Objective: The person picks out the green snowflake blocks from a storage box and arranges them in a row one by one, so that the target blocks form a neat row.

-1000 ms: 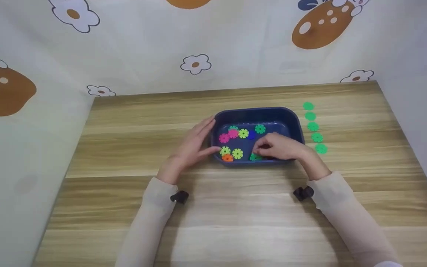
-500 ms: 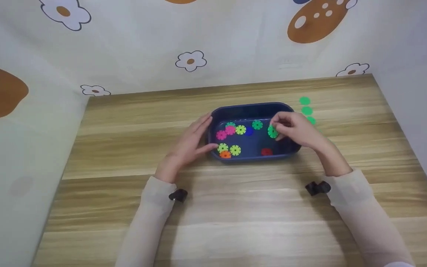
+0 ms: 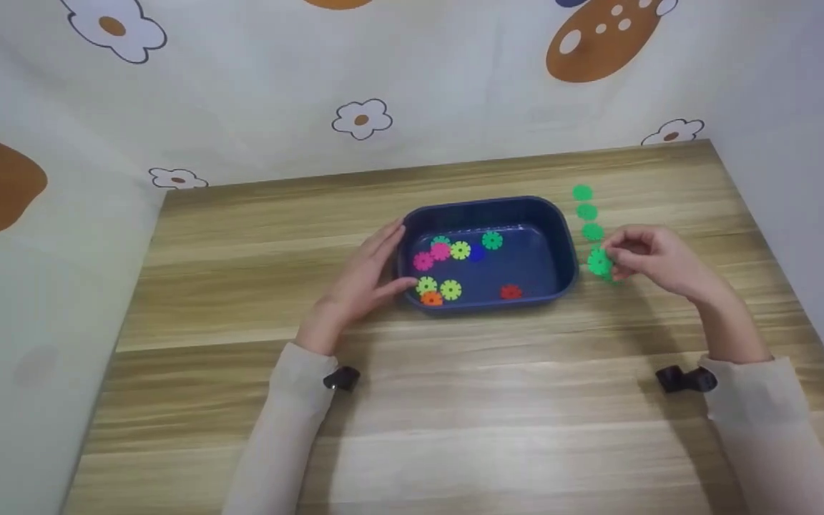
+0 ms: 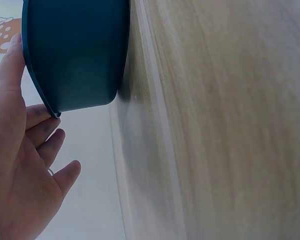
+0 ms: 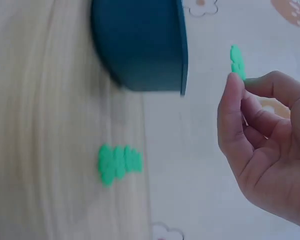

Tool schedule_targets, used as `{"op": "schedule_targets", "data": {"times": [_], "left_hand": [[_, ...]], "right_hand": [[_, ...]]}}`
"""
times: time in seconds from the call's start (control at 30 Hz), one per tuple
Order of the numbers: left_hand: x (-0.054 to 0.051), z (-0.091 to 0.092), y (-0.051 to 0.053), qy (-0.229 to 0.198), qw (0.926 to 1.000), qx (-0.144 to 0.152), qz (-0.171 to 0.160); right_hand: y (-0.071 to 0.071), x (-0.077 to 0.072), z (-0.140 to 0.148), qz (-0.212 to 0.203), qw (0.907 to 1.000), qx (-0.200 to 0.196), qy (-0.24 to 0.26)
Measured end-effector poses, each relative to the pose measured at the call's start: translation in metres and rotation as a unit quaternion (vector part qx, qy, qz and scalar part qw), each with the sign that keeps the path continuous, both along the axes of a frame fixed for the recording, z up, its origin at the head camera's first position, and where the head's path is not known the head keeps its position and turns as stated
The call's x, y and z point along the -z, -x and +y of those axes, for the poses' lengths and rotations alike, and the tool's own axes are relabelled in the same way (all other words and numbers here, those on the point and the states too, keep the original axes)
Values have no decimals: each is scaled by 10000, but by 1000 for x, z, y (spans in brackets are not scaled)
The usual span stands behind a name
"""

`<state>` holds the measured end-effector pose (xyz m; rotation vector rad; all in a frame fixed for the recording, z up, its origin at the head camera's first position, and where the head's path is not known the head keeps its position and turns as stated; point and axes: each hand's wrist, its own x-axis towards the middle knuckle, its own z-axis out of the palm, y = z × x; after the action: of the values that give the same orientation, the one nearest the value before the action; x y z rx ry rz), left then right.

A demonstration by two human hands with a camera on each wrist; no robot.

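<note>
My right hand pinches a green notched plastic disc between thumb and forefinger, just right of the dark blue tub. The right wrist view shows that disc edge-on, raised above the table. Beneath and beyond the hand is a column of green discs, its nearer part partly hidden. My left hand rests against the tub's left end, fingers extended and thumb apart at the rim. In the left wrist view, fingertips touch the tub's edge.
Inside the tub lie pink, yellow, orange, blue, red and darker green discs. Behind the wooden table hangs a patterned cloth.
My right hand picked a green disc from the tub's near side, lifted it and carried it right, over the rim, to the green column. A red disc came into sight. The left hand stayed.
</note>
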<state>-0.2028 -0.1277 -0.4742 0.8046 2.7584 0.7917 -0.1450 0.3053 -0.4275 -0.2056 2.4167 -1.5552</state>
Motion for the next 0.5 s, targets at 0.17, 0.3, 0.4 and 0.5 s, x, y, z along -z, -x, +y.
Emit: {"op": "schedule_targets", "data": {"times": [0.17,0.3,0.4,0.5], "left_hand": [[0,-1,-1,-24,10000,-11,-61],[-1,-1,-1,22,9999,-65,-123],[-2,0,-1,54,9998,-96,-147],[-2,0,-2,64,9997,-123,-208]], "right_hand": [[-9,15,26,-553,9978,43,-356],[-12,27,38,-989,9933,103,-585],[-13,35,44,-1190,9911,123,-585],[-13,40,47,-1344,9894,127,-537]]}}
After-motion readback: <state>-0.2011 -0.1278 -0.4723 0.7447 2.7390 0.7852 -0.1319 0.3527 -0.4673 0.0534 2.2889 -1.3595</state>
